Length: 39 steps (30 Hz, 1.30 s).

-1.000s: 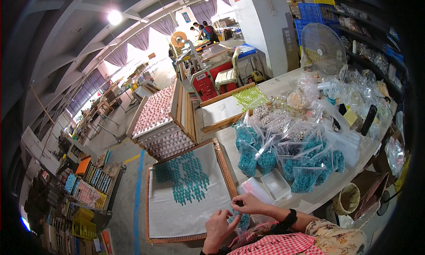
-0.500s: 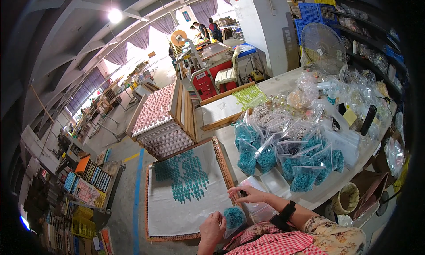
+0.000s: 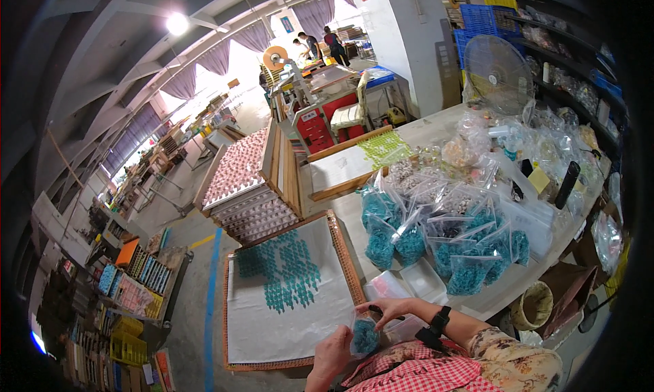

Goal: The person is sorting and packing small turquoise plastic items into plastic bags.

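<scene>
At the lower middle, a clear plastic bag [image 3: 365, 339] of small teal pieces is held upright close to my body. My left hand [image 3: 333, 352] is closed on the bag's left edge. My right hand [image 3: 385, 310] curls over the top of the bag, its thumb and fingers at the mouth; a small dark thing shows at its fingers, too small to make out. Left of the hands lies a frame [image 3: 227, 310] with white cloth stretched inside. Rows of teal pieces [image 3: 289, 273] stand on the cloth's far half.
Several filled bags of teal pieces [image 3: 470, 273] crowd the table on the right, beside a white tray [image 3: 424, 281]. Beyond the frame stands a stack of trays with pink pieces [image 3: 235, 164]. A fan [image 3: 497, 75] stands at the back right, and a bin [image 3: 533, 305] sits below the table edge.
My right hand has come down from above the frame's corner onto the bag's mouth. The bag is lifted more upright, and my left hand has shifted slightly right with it.
</scene>
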Each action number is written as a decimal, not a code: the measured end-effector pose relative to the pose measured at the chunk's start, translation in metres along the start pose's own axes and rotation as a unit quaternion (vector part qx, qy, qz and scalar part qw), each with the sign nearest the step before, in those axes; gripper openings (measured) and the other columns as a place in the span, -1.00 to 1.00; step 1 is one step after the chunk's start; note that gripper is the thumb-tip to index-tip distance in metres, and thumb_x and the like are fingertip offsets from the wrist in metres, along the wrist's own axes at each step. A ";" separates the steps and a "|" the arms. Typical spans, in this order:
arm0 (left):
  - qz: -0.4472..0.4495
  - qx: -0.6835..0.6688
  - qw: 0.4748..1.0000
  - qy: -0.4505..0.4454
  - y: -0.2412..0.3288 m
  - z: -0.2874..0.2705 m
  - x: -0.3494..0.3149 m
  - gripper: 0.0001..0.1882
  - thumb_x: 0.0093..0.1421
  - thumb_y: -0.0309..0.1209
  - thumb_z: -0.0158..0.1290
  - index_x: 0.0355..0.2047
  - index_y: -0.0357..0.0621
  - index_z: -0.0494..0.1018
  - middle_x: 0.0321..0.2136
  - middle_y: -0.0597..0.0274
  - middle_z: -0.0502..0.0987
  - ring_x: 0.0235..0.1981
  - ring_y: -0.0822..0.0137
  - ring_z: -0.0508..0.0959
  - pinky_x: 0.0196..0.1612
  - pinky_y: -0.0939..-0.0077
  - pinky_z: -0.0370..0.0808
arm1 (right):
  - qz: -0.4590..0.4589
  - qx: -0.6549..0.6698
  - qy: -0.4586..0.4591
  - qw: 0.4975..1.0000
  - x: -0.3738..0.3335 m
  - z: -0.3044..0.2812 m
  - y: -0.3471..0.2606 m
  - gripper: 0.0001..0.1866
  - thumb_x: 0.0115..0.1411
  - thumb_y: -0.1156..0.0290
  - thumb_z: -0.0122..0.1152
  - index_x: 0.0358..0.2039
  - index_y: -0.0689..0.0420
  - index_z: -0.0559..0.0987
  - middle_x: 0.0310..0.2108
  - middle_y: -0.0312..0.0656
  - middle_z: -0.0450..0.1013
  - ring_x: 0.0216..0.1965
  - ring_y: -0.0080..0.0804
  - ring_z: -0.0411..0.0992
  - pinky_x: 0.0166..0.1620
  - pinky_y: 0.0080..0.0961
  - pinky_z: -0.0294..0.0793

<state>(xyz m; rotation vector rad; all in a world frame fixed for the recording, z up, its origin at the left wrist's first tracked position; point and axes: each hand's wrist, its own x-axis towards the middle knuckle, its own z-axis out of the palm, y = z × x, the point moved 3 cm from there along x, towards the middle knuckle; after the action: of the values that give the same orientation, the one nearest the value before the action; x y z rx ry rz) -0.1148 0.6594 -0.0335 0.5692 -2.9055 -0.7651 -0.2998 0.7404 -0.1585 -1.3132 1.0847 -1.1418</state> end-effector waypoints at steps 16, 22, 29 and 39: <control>0.013 -0.013 1.000 -0.014 0.000 0.000 0.011 -0.82 0.25 -0.27 -0.01 -0.31 -0.09 0.32 -0.58 -0.10 0.48 -0.47 -0.18 0.50 -0.48 0.02 0.37 | 0.089 -0.060 0.018 0.994 -0.018 0.018 0.016 -0.30 -0.06 0.20 0.46 0.09 0.15 0.43 -0.15 -0.23 0.50 -0.21 -0.51 0.37 -0.10 -0.50 0.37; 0.000 -0.011 1.000 -0.009 -0.006 0.000 0.009 -0.81 0.25 -0.23 -0.02 -0.27 -0.06 0.37 -0.56 -0.04 0.53 -0.48 -0.09 0.55 -0.48 0.10 0.42 | 0.144 0.014 0.029 0.989 -0.014 0.023 0.003 -0.46 -0.04 0.26 0.47 -0.04 0.15 0.54 -0.05 -0.29 0.47 -0.05 -0.55 0.37 0.06 -0.55 0.31; 0.026 0.043 0.998 -0.041 -0.015 0.007 0.007 -0.76 0.23 -0.16 0.01 -0.28 -0.02 0.52 -0.50 0.00 0.55 -0.42 -0.06 0.56 -0.42 0.16 0.45 | 0.023 0.043 0.050 0.998 -0.009 0.021 0.021 -0.63 0.02 0.36 0.41 -0.14 0.15 0.62 0.04 -0.23 0.42 0.05 -0.39 0.36 0.13 -0.45 0.29; 0.043 0.043 0.998 -0.001 -0.012 0.003 0.005 -0.75 0.23 -0.14 0.01 -0.32 -0.02 0.53 -0.54 0.00 0.55 -0.47 -0.05 0.56 -0.47 0.15 0.45 | 0.006 0.020 0.113 0.993 -0.018 0.012 0.001 -0.72 0.10 0.44 0.32 -0.14 0.19 0.61 -0.30 -0.32 0.58 -0.26 -0.62 0.45 -0.09 -0.62 0.42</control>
<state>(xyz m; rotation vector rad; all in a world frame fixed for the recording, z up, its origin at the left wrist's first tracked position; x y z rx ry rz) -0.1162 0.6492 -0.0426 0.4471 -2.9541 -0.6337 -0.2905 0.7601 -0.1601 -1.1660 1.2240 -1.3200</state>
